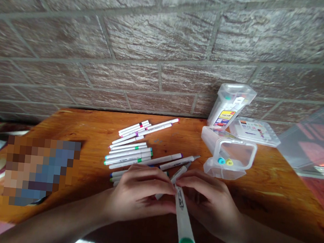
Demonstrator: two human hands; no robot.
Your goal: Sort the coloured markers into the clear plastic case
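Note:
A white marker [183,215] with a green end marked 55 points toward me, near the table's front edge. The fingertips of my left hand [141,190] pinch it from the left. From the other side, my right hand [213,199] grips its far end, and its lower fingers are in shadow. Just beyond my hands lie loose white markers [175,163], some partly hidden by my fingers. More white markers [128,154] with green and blue ends are laid side by side to the left, with thinner pink- and red-banded pens [134,127] behind them.
On the right, an open clear plastic case [251,157] lies on its side with two markers inside. A labelled case [229,109] of markers stands behind it, beside a flat clear lid [257,132]. A pixelated object [42,175] lies left on the wooden table [73,122]. A brick wall [156,60] rises behind.

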